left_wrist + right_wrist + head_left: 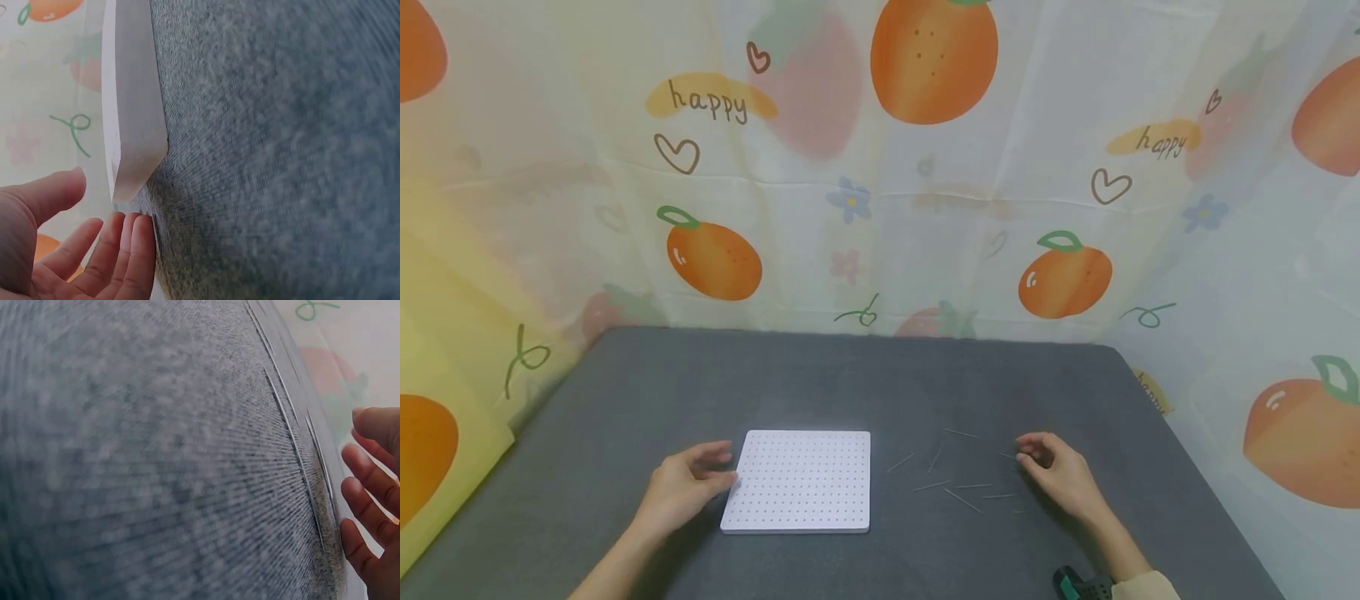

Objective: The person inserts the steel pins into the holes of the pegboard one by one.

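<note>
A white square board [801, 483] with rows of small holes lies flat in the head view. My left hand [681, 487] is at its left edge, thumb tip right by the rim, fingers relaxed. The left wrist view shows that hand's spread fingers [134, 256] just below a corner of the board [139, 112]. To the right of the board lie several thin metal needles [963, 500], scattered at different angles. Over the right end of this scatter hovers my right hand [1063, 479], fingers loosely bent. Nothing shows between its fingers [369, 506] in the right wrist view, where needles [294, 440] lie close by.
A dark grey cloth [850, 375] covers the table. Behind and at the sides hangs a pale curtain [925, 250] printed with oranges. A dark device with a green part [1067, 583] sits by my right wrist, near a cream sleeve [1142, 587].
</note>
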A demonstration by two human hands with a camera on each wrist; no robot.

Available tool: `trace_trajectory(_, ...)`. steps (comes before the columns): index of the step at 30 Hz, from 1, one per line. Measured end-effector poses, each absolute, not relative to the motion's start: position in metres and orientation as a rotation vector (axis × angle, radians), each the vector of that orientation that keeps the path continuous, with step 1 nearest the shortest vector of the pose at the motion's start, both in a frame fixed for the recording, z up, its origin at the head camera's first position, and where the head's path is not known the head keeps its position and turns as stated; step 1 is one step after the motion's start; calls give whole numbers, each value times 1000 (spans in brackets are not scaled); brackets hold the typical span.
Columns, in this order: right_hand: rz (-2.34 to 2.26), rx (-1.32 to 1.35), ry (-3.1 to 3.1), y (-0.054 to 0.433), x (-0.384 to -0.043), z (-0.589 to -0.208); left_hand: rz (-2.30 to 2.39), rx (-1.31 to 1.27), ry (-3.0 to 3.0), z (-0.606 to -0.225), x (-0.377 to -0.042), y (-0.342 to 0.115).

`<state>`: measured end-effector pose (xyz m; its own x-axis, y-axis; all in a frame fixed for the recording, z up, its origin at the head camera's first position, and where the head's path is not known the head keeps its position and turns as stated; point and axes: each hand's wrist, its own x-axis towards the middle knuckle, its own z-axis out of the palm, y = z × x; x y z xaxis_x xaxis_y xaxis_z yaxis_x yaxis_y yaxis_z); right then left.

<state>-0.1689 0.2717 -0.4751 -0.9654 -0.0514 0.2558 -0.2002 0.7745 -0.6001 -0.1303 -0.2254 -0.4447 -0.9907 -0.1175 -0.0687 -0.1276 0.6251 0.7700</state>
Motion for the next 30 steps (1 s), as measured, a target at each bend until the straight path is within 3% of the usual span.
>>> trace_trajectory(30, 844, 198, -2885, 271, -176, -476, 1344, -363, 2704, -450, -134, -213)
